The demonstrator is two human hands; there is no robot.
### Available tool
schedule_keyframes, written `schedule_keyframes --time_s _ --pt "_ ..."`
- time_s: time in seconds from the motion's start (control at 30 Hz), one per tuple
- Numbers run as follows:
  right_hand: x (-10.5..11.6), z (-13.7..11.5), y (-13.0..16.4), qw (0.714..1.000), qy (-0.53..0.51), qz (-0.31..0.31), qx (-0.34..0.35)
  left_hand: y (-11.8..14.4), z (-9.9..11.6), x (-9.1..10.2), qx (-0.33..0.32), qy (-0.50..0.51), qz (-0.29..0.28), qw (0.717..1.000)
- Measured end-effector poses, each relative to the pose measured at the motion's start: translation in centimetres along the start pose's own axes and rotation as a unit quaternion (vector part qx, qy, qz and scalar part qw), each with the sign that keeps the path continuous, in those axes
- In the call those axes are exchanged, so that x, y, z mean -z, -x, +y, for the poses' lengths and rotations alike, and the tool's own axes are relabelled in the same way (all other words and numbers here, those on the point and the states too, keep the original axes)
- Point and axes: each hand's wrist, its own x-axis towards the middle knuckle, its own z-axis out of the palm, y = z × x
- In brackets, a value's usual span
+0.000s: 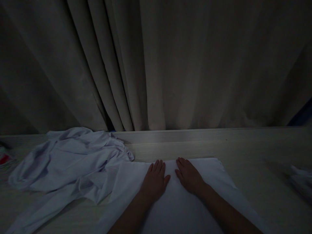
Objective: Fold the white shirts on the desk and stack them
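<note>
A white cloth (180, 208) is spread flat in front of me, its far edge running roughly straight across. My left hand (155, 180) lies palm down on it near that far edge, fingers stretched forward and thumb out to the side. To its right, my right hand (188, 175) also rests flat on the cloth, fingertips close to the edge. Neither hand grips anything. A crumpled heap of white fabric (73, 159) lies to the left and meets the spread cloth's left side. The near end of the cloth runs out of view.
Long grey-brown curtains (195, 65) hang behind the pale wood-look surface (165, 148). At the far right is a blurred whitish bundle (302, 182). A small red and white item (5, 157) sits at the left edge. The scene is dim.
</note>
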Motion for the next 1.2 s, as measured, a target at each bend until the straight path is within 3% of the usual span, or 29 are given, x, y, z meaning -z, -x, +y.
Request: schedule_keyframes --time_s 0.3,0.4,0.6,0.73,0.83,0.97,1.07,1.2 --pt "-0.3 -0.2 1.3 1.0 -0.011 0.018 -0.005 1.5 0.4 -0.3 0.002 -0.004 0.03 1.0" --pt "0.0 -1.2 4.0 1.0 -0.011 0.021 -0.008 4.2 1.4 -0.5 -0.01 -0.018 0.036 0.999" --pt "1.3 -4.6 11.4 1.0 -0.025 -0.004 -0.015 11.9 4.7 -1.0 -0.007 -0.037 0.053 0.998" --pt "2.4 -5.7 14.2 0.998 -0.057 -0.007 -0.024 14.7 6.0 0.2 -0.015 -0.014 0.036 0.999" --pt "4.0 -4.2 14.3 0.996 -0.085 0.003 -0.036 14.8 4.5 2.8 0.0 0.008 0.012 1.0" --pt "6.1 -0.5 13.4 0.992 -0.101 0.002 -0.073 14.0 0.3 5.9 0.075 0.016 -0.01 0.997" --pt "6.4 1.1 12.9 0.992 -0.1 -0.021 -0.076 13.8 -1.9 6.2 0.068 0.016 -0.025 0.997" --pt "6.2 1.1 12.8 0.994 -0.083 -0.033 -0.063 13.8 -1.9 6.0 0.056 0.011 -0.034 0.998"
